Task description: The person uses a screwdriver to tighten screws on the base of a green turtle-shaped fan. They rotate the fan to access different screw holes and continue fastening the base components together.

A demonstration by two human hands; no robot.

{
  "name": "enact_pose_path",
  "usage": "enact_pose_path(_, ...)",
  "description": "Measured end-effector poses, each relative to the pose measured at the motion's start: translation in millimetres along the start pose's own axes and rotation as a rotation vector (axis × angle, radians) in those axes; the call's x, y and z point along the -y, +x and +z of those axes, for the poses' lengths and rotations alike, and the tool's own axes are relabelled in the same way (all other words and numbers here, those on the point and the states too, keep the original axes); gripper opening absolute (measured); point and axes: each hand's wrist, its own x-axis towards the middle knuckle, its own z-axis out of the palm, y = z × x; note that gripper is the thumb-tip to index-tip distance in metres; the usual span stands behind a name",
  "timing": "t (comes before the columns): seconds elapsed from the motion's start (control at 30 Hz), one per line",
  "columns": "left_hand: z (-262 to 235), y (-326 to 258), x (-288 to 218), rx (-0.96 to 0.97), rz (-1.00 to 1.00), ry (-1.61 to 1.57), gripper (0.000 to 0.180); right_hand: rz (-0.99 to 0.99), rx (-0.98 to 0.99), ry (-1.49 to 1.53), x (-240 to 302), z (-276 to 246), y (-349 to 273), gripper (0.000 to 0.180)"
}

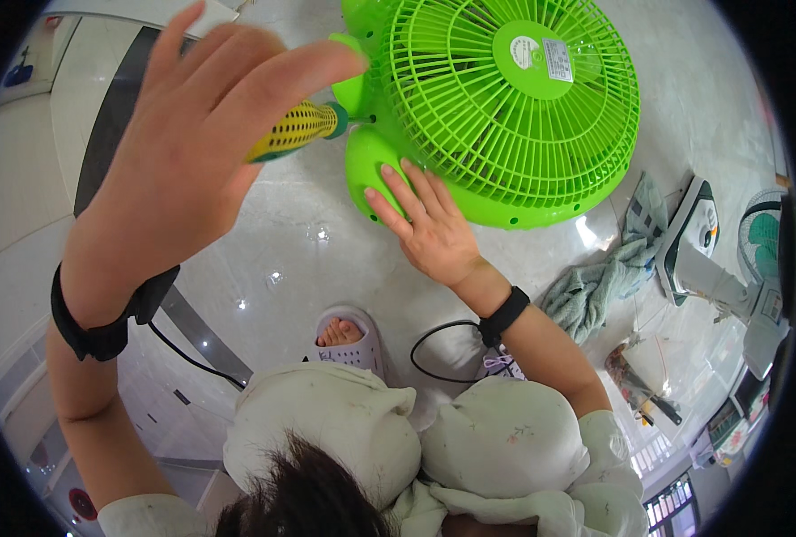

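Pale floor [281, 228] (glossy, light-flecked)

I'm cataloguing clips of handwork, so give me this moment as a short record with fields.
Left hand: wrapped around a yellow-and-green screwdriver with a dotted handle
Tool position: shaft toward the edge of a bright green plastic fan with a round slatted grille; contact unclear
Right hand: fingers spread on the fan's rounded green lobe
Surface: glossy pale tiled floor
Nearby: crumpled grey-green cloth, right of the fan
Footwear: lilac clog

Glossy floor [326, 264], green fan [525, 85], perhaps a towel [586, 288]
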Motion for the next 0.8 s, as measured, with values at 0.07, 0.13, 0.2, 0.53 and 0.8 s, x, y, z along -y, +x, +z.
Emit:
enact_pose_path(0.07,-0.9,0.6,0.3,0.014,0.011,0.029,0.09,0.001,0.004,-0.005,0.0,0.1,0.0,0.076)
enact_pose_path(0.13,-0.8,0.4,0.5,-0.017,-0.057,-0.015,0.09,0.0,0.011,-0.016,-0.1,0.5,-0.2,0.077)
enact_pose_path(0.2,0.1,-0.5,0.2,-0.06,-0.036,-0.13,0.089,-0.002,0.018,-0.017,-0.4,1.2,-0.4,0.077)
enact_pose_path(0.53,0.8,-3.4,-2.1,-0.038,-0.032,-0.304,0.082,0.01,0.03,-0.019,1.2,0.3,0.2,0.076)
enact_pose_path(0.8,1.5,-4.8,-9.2,-0.051,-0.049,-0.2,0.076,0.008,0.048,-0.014,1.3,-0.8,0.5,0.079)
